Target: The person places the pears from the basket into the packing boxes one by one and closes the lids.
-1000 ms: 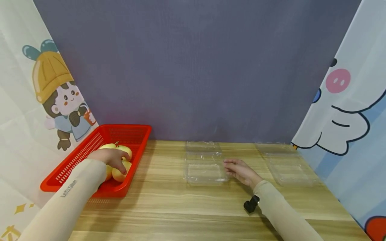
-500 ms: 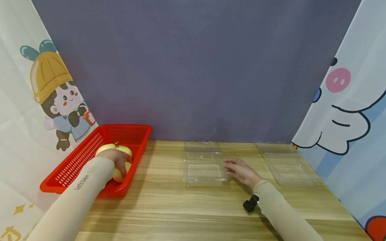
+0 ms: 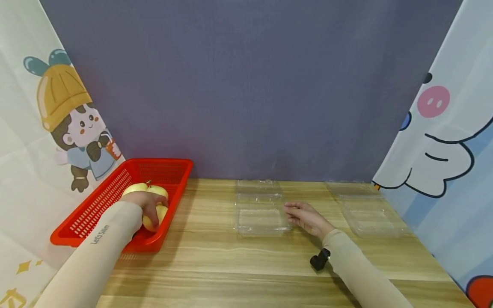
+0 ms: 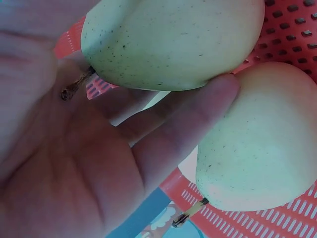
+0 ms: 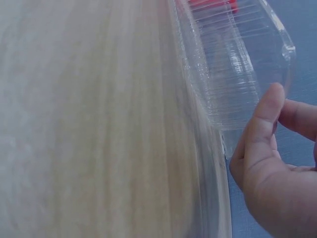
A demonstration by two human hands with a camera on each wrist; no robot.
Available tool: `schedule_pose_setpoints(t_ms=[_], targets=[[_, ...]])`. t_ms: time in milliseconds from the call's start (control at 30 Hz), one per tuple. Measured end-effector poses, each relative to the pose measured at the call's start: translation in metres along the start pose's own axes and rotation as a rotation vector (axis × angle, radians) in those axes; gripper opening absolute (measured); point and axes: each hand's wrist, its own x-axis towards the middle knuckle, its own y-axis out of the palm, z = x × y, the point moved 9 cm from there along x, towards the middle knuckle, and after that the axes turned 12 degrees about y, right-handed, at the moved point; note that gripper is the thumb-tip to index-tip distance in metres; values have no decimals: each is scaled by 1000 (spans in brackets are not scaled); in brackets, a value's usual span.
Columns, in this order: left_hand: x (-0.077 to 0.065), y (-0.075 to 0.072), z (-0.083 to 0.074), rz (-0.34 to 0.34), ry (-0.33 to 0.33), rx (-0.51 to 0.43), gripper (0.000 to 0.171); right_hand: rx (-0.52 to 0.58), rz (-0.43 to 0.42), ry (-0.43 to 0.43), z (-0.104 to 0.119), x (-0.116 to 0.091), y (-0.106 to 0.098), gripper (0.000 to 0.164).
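In the head view my left hand (image 3: 143, 202) reaches down into the red plastic basket (image 3: 184, 184) and holds a yellow pear (image 3: 149, 225). Close up in the left wrist view, the fingers curve under that speckled pear (image 4: 173, 44), its stem towards the palm. One fingertip lies between it and a second pear (image 4: 262, 144). The far side of the grip is hidden. At mid-table my right hand (image 3: 308, 219) pinches the side rim of an unlidded clear plastic box (image 3: 259, 220); thumb and finger meet at the edge of the box (image 5: 247, 64) in the right wrist view.
More pears (image 3: 135, 188) lie in the basket beside my left hand. Another clear box (image 3: 373, 222) with its lid folded back sits on the wooden table (image 3: 231, 273) at the right. A grey wall (image 3: 250, 94) stands behind, with printed curtains at both sides.
My left hand has shifted slightly right within the basket and settled round the pear near the basket's right side. The right hand and the box stay put.
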Motion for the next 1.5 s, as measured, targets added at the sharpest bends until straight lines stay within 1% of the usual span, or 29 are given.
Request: schedule_pose_setpoints(t_ms=[100, 200, 267, 333, 500, 700, 767, 833, 933, 1033, 1100, 1333, 1500], targets=[[1, 0, 4, -4, -29, -60, 99, 3, 2, 2, 0, 0, 0, 48], [2, 1, 6, 2, -32, -67, 98, 21, 3, 6, -1, 1, 1, 48], [3, 1, 6, 11, -20, -49, 93, 36, 5, 8, -2, 0, 1, 48], [4, 1, 4, 30, 6, -13, 87, 48, 8, 8, -2, 1, 0, 48], [3, -1, -1, 61, 53, 1, 83, 49, 15, 1, -1, 1, 0, 49], [-1, -6, -6, 59, 55, -19, 84, 48, 17, -4, -1, 0, 0, 49], [-2, -9, -8, 56, 75, 11, 82, 48, 17, -6, -1, -1, 0, 48], [-3, -13, -11, 59, 109, 62, 78, 45, 17, -4, -1, -1, 0, 49], [-7, -19, -18, 63, 185, 125, 73, 44, 16, 0, -1, -1, 1, 49], [-12, -26, -24, 55, 241, 155, 71, 44, 13, 3, -1, -1, 2, 51], [-16, -32, -27, 43, 283, 206, 71, 48, 13, 5, -1, 0, 2, 51], [-31, -49, -38, -24, 353, 317, 68, 57, 11, 2, -2, 0, 1, 48], [-39, -53, -47, -56, 398, 360, 63, 58, 9, -4, -2, -1, 0, 48]])
